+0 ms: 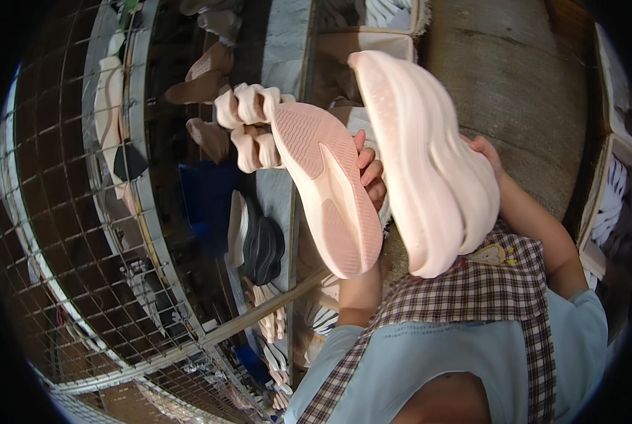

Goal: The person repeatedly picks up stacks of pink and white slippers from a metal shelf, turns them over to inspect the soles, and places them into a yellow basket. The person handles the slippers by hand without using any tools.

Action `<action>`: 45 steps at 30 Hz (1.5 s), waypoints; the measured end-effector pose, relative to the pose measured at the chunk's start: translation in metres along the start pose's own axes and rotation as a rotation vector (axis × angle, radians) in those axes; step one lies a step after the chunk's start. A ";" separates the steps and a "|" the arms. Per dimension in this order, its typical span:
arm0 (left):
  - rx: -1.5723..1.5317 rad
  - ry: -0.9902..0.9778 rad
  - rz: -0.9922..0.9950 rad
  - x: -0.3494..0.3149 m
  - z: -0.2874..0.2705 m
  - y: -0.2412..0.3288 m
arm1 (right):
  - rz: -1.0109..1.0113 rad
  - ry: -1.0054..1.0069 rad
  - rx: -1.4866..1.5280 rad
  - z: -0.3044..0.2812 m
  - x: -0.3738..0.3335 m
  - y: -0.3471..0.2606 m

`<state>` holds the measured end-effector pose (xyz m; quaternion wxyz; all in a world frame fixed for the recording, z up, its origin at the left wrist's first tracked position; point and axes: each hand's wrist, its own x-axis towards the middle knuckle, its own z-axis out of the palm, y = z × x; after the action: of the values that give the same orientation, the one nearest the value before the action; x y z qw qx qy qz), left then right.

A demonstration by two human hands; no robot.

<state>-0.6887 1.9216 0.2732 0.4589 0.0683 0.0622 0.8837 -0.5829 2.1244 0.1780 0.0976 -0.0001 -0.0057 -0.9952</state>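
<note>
My left hand (370,168) is closed on a pale pink shoe sole (334,191), with its fingers showing at the sole's right edge. The sole's underside faces me, with wavy tread at the forefoot and a long hollow through the middle. Closer to me, my right hand (484,152) grips a thick, pale pink shoe sole (418,162) from its right side. Wavy ridges run along its length; I cannot tell whether it is one sole or several together. Both soles are held up in front of my checked apron (464,283).
Left of my hands, pale wavy soles (249,106) and brownish soles (210,74) sit on a rack, with a black sole (263,247) lower down. A wire mesh panel (61,212) stands at the left. Lined bins (609,191) with light-coloured pieces stand at the right.
</note>
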 end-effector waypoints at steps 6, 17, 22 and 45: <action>-0.106 0.000 0.075 -0.004 0.008 -0.002 | 0.007 -0.118 0.048 -0.013 -0.007 -0.013; 0.602 0.564 -0.003 -0.003 0.025 -0.009 | 0.008 0.167 -0.405 -0.006 -0.004 -0.009; 0.616 0.522 -0.022 -0.010 0.006 -0.010 | 0.201 0.223 -0.805 -0.020 0.006 -0.024; 0.593 0.921 0.327 -0.120 -0.134 -0.028 | 0.300 0.039 -1.226 -0.057 0.037 0.106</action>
<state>-0.6215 1.8335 0.1289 0.2030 -0.1892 0.4897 0.8266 -0.5985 2.0122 0.1226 0.2184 -0.0387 0.5675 -0.7929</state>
